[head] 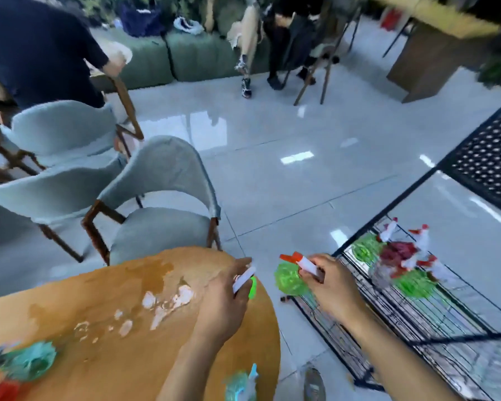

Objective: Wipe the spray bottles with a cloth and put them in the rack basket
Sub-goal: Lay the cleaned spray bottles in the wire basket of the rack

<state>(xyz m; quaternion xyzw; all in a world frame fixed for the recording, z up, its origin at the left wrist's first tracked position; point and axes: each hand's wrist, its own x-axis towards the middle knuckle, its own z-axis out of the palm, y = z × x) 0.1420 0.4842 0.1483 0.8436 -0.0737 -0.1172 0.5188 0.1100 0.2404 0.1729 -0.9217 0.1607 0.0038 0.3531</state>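
Over the gap between the round wooden table (pixel 104 308) and the black wire rack basket (pixel 434 322), my right hand (pixel 329 280) grips a green spray bottle (pixel 289 280) by its white neck, fingers curled round it just behind the red trigger head. The bottle hangs tilted at the basket's near edge, not yet inside. At the table's rim my left hand (pixel 224 293) closes round a second bottle's white spray head (pixel 243 277), with a sliver of bright green showing beneath my fingers; the picture is too blurred to tell more. Several green and red bottles (pixel 402 264) already lie in the basket. Teal bottles (pixel 29 363) sit on the table near me, another (pixel 243 384) at its front edge. Grey chairs (pixel 159 204) stand beyond the table.
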